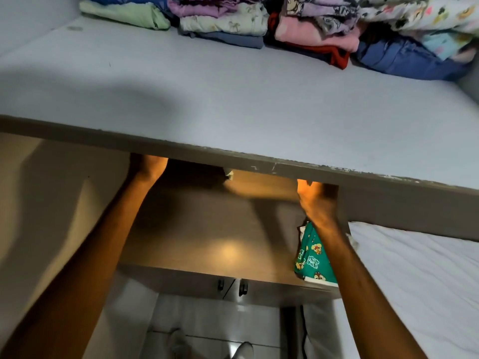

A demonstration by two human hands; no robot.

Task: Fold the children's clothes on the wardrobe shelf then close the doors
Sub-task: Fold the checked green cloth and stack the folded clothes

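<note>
Folded children's clothes lie in stacks along the back of the grey upper shelf (233, 104): a green piece (124, 14), a purple and floral stack (220, 19), a pink and red stack (316, 37), and blue jeans under printed pieces (404, 58). Both my arms reach below this shelf into the lower compartment. My left hand (147, 167) is mostly hidden behind the shelf's front edge; only the wrist shows. My right hand (315, 195) has its fingertips hidden under the same edge. A green cartoon-print garment (312, 260) rests on the lower shelf beside my right forearm. Something dark (194, 172) lies between my hands.
The lower shelf (207, 244) is brown with a light glare on it. Two dark handles (232, 285) sit on the closed doors beneath it. A white quilted mattress (414, 281) lies to the right. My feet (243, 351) stand on the tiled floor below.
</note>
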